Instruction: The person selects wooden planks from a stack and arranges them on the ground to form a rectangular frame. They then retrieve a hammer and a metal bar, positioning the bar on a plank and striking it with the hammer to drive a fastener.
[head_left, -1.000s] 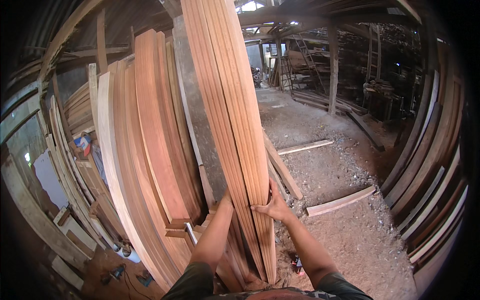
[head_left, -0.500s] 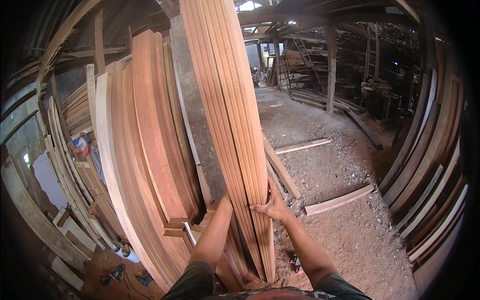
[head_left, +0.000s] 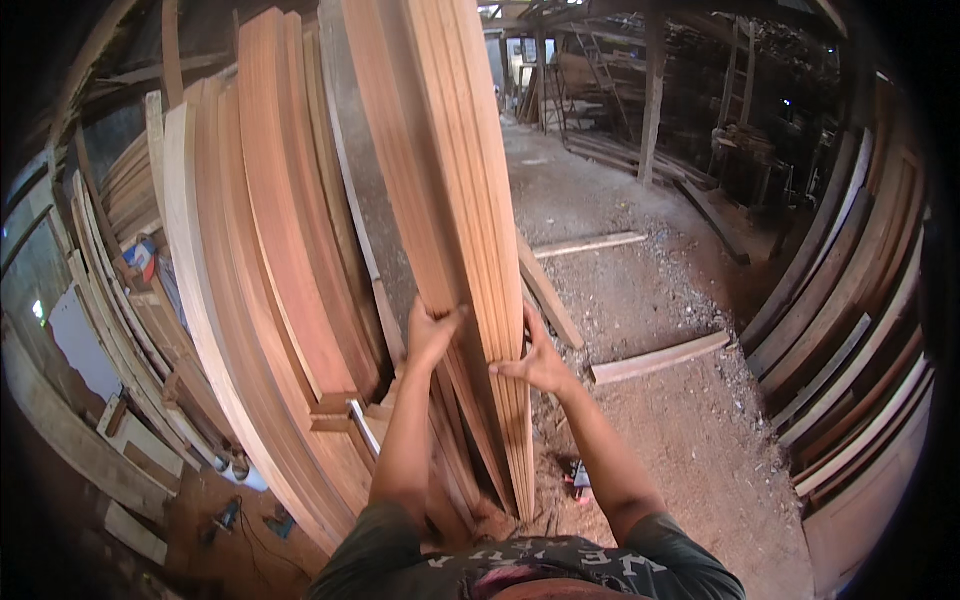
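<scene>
Two long upright wooden boards stand in front of me, tilted slightly and reaching past the top edge. My left hand [head_left: 432, 332] is closed round the edge of the left board [head_left: 388, 140], thumb across it. Around the right board [head_left: 485, 220], which has long grooves down its face, my right hand [head_left: 537, 358] is wrapped, thumb on the front and fingers behind the far edge. A dark gap shows between the boards low down. Their lower ends come down near the ground, close to my body.
Several tall planks [head_left: 285, 200] lean at the left, beside a grey panel [head_left: 362, 120]. Loose pieces of wood [head_left: 660, 358] lie on the dirt floor at the right. More boards [head_left: 850, 290] line the far right. Power tools with cords [head_left: 228, 515] lie at lower left.
My left hand has moved up and come into fuller view on the left board. The two boards, close together before, have parted and the left one has turned. My view has shifted slightly.
</scene>
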